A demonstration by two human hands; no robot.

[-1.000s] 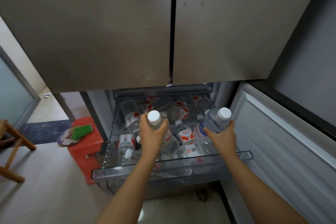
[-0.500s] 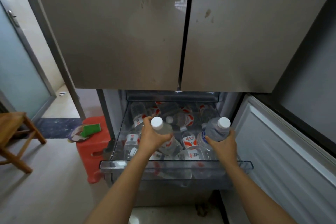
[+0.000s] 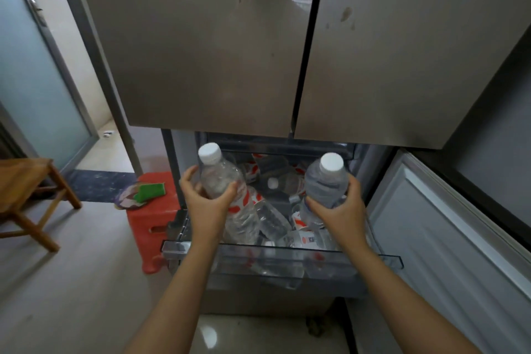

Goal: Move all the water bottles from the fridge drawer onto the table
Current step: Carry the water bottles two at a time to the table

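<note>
Head view, lower centre: left hand (image 3: 207, 205) curls round the clear bottle (image 3: 219, 178) at mid-body. Right hand (image 3: 343, 211) curls round the bluish bottle (image 3: 324, 185), and both bottles are above the fridge drawer (image 3: 287, 253). Expect weight, thin flexing walls and possibly wet plastic; grip mid-body, not the cap.

Just left of my left hand (image 3: 205, 204), a red plastic stool (image 3: 149, 221) stands on the grey floor (image 3: 71, 296) with a green sponge (image 3: 150, 191) on top. Farther left is a wooden stool (image 3: 23, 178). Beyond both, a dark speckled strip (image 3: 97, 184) runs before a frosted glass door (image 3: 34, 80).
</note>
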